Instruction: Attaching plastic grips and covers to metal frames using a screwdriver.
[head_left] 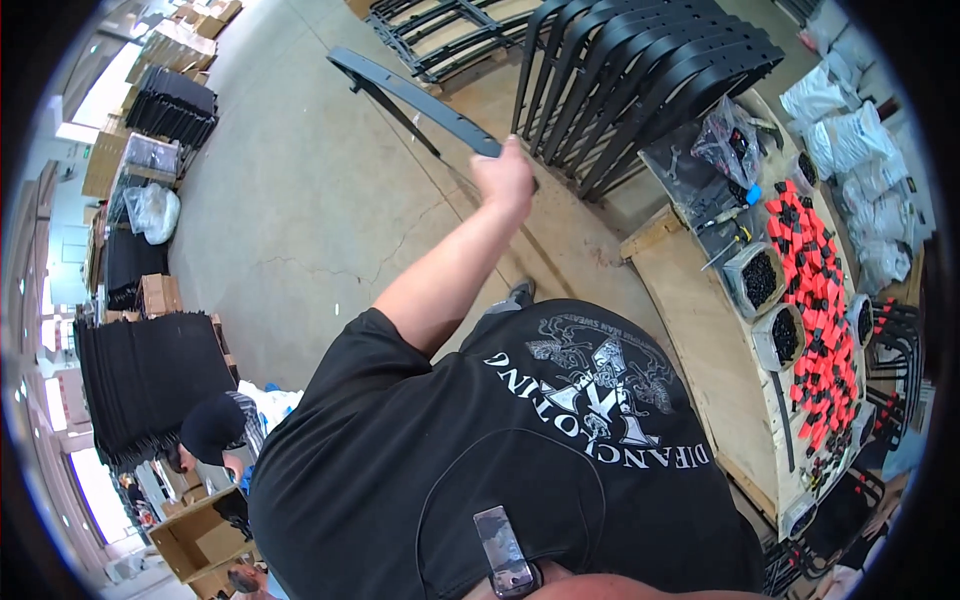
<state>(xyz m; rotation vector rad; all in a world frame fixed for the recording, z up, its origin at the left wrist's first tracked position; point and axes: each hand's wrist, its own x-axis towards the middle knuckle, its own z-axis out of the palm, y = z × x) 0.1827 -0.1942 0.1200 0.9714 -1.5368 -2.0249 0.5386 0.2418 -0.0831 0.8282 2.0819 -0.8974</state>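
My left hand point(503, 180), on my outstretched left arm, is closed round one end of a black bent metal bar point(420, 100). The bar's long flat arm reaches forward and to the left, and a thinner leg folds back beneath it. Just right of the hand stands a row of similar black bent metal frames point(640, 80), nested one behind another. Some space lies between the hand and the workbench point(690, 350) on my right. My right hand is outside the picture.
Red-and-black small parts point(815, 310) cover the bench beside bins of black pieces point(760, 280), a screwdriver point(728, 248) and a wrench point(674, 163). White sacks point(850, 140) lie behind. Flat black frames point(450, 30) lie ahead. Leftward are black panels point(150, 380) and a bending co-worker point(215, 428).
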